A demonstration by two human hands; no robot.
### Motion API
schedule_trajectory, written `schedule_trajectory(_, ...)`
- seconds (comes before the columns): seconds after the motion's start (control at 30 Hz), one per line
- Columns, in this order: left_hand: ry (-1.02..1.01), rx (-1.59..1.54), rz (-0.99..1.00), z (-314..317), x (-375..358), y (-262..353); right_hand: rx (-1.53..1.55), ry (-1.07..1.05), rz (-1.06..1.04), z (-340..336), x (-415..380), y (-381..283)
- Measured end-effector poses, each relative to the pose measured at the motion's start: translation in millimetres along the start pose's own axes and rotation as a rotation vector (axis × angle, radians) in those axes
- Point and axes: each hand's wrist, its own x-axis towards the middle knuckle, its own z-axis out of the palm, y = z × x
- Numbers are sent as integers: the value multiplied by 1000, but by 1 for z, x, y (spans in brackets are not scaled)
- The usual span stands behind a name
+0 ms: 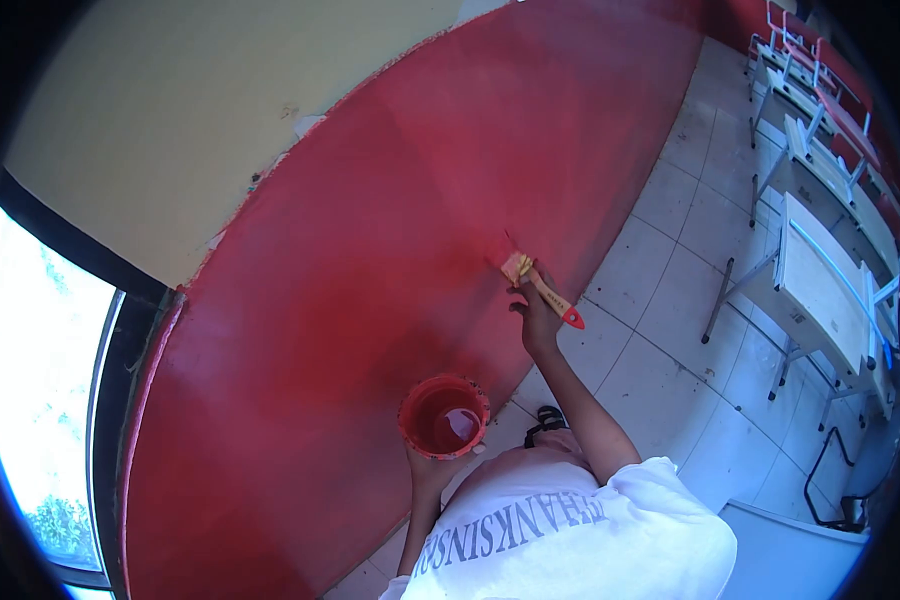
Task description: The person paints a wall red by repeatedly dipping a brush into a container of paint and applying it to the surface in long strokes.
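A paintbrush (553, 298) with a wooden, red-tipped handle is gripped in my right hand (537, 310). Its bristles are red with paint and lie right at the red wall (370, 230). Low in front of my body, my left hand (435, 468) holds up a red paint bucket (444, 378) from beneath; most of its fingers are hidden by the bucket. Inside, red paint (458, 425) shows with a shiny patch, and paint is smeared around the rim.
Above the red area the wall is cream (190, 110), with a chipped border. A bright window (40, 390) is at the left. Several desks (830, 290) with chairs on them line the right side of the tiled floor (660, 380). A pale blue surface (785, 550) stands at lower right.
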Motion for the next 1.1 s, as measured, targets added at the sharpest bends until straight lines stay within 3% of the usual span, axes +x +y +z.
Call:
schedule_trajectory(0.17,-1,11,-11,7,7,-5,-138,78,106,-61,-6,40)
schedule_trajectory(0.3,110,12,84,27,19,8,-276,113,114,-111,-22,29)
schedule_trajectory(0.5,-32,-102,-135,35,20,11,-262,25,-80,-86,-42,-88)
schedule_trajectory(0.57,40,35,9,44,19,12,-220,-35,-137,-70,-43,-121)
schedule_trajectory(0.6,80,105,79,48,19,14,-181,-90,-166,-59,-45,-138)
schedule_trajectory(0.7,16,-63,-65,53,14,17,-65,-309,-169,-25,-59,-180)
schedule_trajectory(0.8,97,27,30,54,8,26,-330,-491,-357,4,-79,-197)
schedule_trajectory(0.97,54,-47,-38,42,-9,28,-792,-939,-404,53,-120,-204)
schedule_trajectory(1.1,132,47,35,28,-32,41,-894,-1163,-414,77,-145,-180)
